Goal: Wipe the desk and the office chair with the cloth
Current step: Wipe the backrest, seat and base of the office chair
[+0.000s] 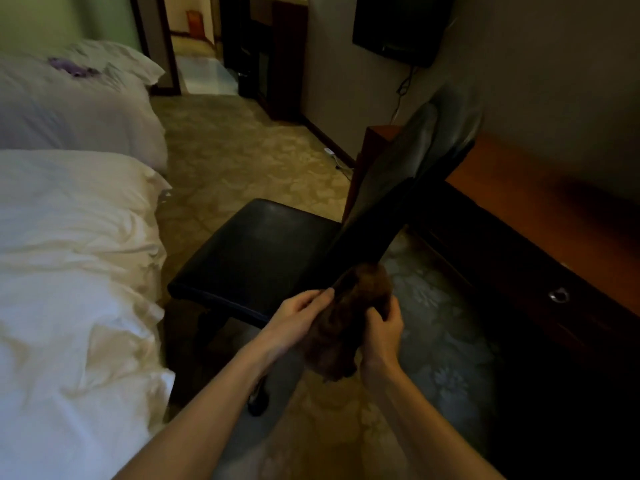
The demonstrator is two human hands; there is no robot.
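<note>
A fuzzy brown cloth [341,323] is bunched between both my hands, just in front of the black office chair's near corner. My left hand [298,318] lies along the cloth's left side with fingers fairly straight, thumb side against it. My right hand [382,332] grips the cloth's right side with curled fingers. The office chair has a black seat [256,251] and a tall dark backrest [398,181] that leans toward the wooden desk [512,188] on the right.
A bed with white duvet [76,265] and pillows fills the left. Patterned carpet [235,157] runs between bed and chair. A wall-mounted TV [398,26] hangs above the desk. A desk drawer with a ring pull [558,295] is at the right.
</note>
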